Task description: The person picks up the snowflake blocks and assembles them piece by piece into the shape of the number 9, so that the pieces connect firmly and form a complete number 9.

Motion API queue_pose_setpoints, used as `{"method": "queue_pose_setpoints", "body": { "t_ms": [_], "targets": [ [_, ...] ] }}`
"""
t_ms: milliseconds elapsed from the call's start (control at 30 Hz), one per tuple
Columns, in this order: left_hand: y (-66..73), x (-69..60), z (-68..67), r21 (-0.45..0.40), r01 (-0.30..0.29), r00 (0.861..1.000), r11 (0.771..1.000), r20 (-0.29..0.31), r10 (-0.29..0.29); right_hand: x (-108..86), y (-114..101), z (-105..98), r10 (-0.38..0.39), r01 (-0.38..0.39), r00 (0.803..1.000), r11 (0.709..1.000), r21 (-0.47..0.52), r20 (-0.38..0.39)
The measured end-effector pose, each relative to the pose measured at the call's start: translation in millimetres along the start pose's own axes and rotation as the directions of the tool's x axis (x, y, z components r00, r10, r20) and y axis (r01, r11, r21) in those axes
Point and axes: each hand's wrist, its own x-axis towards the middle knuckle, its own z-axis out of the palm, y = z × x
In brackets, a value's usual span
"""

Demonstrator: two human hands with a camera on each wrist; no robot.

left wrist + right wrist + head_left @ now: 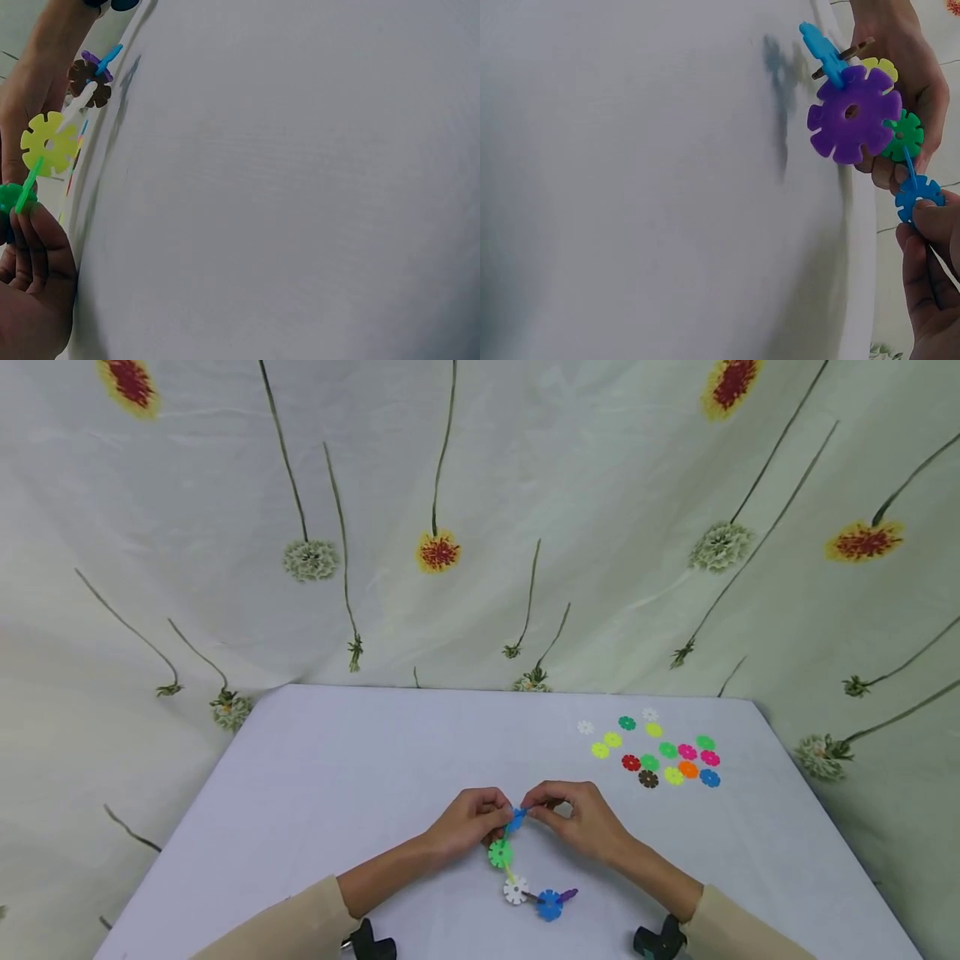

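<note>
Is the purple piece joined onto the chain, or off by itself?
Joined on: the purple piece is slotted into a blue piece, which is slotted into a brown piece.

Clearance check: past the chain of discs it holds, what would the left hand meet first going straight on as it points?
Probably the right hand: in the head view it faces the left hand just across the blue discs. Depth is hard to judge there, so it might pass slightly off.

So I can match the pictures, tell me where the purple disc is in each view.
Head: purple disc low in the picture, right of centre.
Left wrist: purple disc at upper left, partly hidden.
Right wrist: purple disc at upper right, large.
Shared landmark: the blue disc joined to it.
</note>
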Motion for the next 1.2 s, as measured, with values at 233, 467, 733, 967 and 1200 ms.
{"method": "queue_pose_setpoints", "body": {
  "t_ms": [233,467,733,967,1200],
  "targets": [
    [3.2,0.1,-2.1,-0.006,0.034,0.998,0.999,0.053,-0.034,0.8,-3.7,-4.8,-0.034,0.034,0.998,0.999,0.0,0.06],
    [2.4,1.3,0.1,-0.016,0.036,0.997,0.999,0.064,-0.035,1.1,6.0,-16.4,-0.012,0.014,0.998,0.999,-0.037,0.064],
    [3.8,-0.1,-0.1,-0.022,0.052,0.997,0.998,0.05,-0.051,4.4,32.4,-37.0,0.164,-0.165,0.986,0.975,-0.148,-0.019],
    [4.0,-1.1,0.0,-0.016,0.04,0.998,0.999,0.043,-0.039,10.3,50.6,-53.8,0.287,-0.309,0.951,0.9,-0.307,-0.117],
    [4.8,-1.4,-0.8,0.006,0.032,0.999,0.999,0.038,-0.032,19.5,61.4,-67.4,0.307,-0.372,0.926,0.843,-0.387,-0.221]
  ]
}}
